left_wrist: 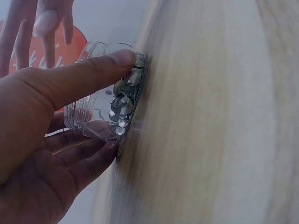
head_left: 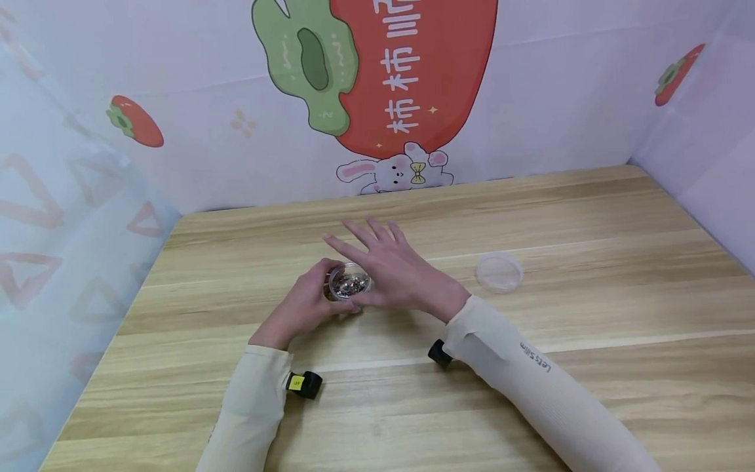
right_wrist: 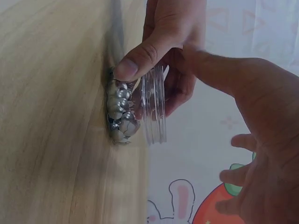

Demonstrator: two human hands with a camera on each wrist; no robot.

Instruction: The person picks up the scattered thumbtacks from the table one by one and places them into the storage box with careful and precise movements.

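Observation:
A clear, open round jar (head_left: 349, 282) with shiny silvery metal pieces (right_wrist: 120, 109) at its bottom stands on the wooden table. The left hand (head_left: 308, 298) grips it from the left, thumb along the near side and fingers around the far side; the left wrist view shows the thumb against the jar wall (left_wrist: 98, 109). The right hand (head_left: 398, 272) is at the jar's right side with its fingers spread and extended above and beyond the rim. Its thumb is near the jar's near right edge; whether it touches the jar, I cannot tell.
A clear round lid (head_left: 499, 272) lies on the table (head_left: 590, 262) to the right of the hands. Behind the table hangs a pale cloth backdrop (head_left: 548, 98) with persimmon and rabbit drawings. Patterned cloth also stands at the left and right sides.

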